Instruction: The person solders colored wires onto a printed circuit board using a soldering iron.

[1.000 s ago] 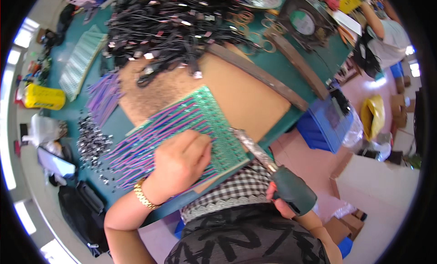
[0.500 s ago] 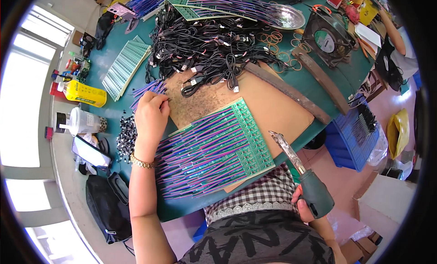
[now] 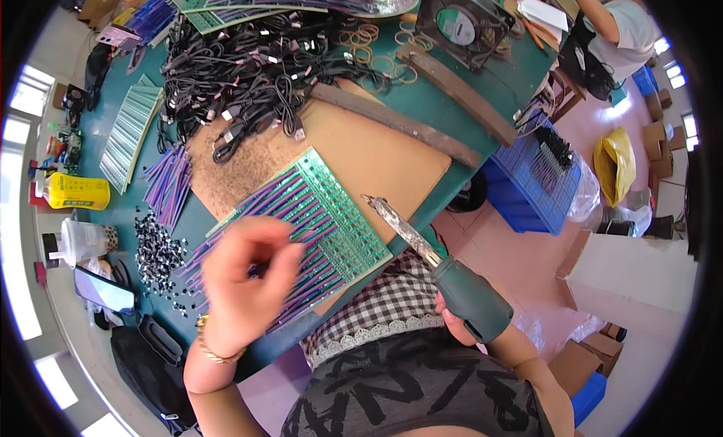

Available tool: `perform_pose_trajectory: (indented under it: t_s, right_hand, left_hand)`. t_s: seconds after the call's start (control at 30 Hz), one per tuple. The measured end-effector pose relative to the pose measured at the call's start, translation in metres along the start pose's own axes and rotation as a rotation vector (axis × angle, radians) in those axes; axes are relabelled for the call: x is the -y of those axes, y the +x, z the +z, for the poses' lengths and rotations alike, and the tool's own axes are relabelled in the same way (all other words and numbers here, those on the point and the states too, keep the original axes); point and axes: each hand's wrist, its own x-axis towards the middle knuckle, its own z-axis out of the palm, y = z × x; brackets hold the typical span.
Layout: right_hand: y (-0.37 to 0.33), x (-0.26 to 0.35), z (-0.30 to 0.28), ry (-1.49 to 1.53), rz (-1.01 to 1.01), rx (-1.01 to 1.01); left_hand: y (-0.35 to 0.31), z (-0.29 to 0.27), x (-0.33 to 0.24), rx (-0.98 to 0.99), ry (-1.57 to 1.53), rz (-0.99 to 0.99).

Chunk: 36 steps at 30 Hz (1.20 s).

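My left hand (image 3: 252, 282), somewhat blurred, is over a panel of green circuit boards (image 3: 335, 211). Its thumb and fingers are curled together, and I cannot make out what they hold. Rows of blue, purple and pink wires (image 3: 301, 267) lie across the panel, partly hidden under this hand. In my right hand (image 3: 454, 321) is a soldering iron (image 3: 471, 301) with a thick dark green handle. Its tip points up and left, near the panel's right edge. A bunch of loose purple wires (image 3: 167, 184) lies left of the panel, beside a heap of small black parts (image 3: 157, 249).
Tangled black USB cables (image 3: 233, 71) pile up behind a brown board (image 3: 399, 147). Two dark bars (image 3: 456, 94) and a fan (image 3: 463, 26) stand at the back right. More panels (image 3: 129, 135), a yellow bottle (image 3: 75, 190) and a phone (image 3: 104, 288) line the left. A blue crate (image 3: 527, 188) sits right.
My left hand has come away from the loose wires, moving right and nearer, over the panel. The view has turned, shifting the table leftward. The soldering iron stays in my right hand.
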Motion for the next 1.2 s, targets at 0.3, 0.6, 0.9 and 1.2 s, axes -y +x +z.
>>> perform_pose_trajectory:
  t_s: [0.3,0.6,0.9,1.2]
  right_hand:
    - [0.023,0.039,-0.022,-0.009,0.187,0.137]
    - [0.011,0.035,-0.017,0.093,0.312,0.255]
    - [-0.017,0.009,0.001,0.670,0.880,0.062]
    - [-0.004,0.019,-0.005,0.342,0.486,0.192]
  left_hand:
    - [-0.006,0.042,0.032,0.077,0.262,0.123]
    - [-0.012,0.042,0.041,0.094,0.350,0.163]
    - [-0.010,0.041,0.040,0.092,0.288,0.132]
    - [-0.011,0.041,0.041,0.097,0.297,0.109]
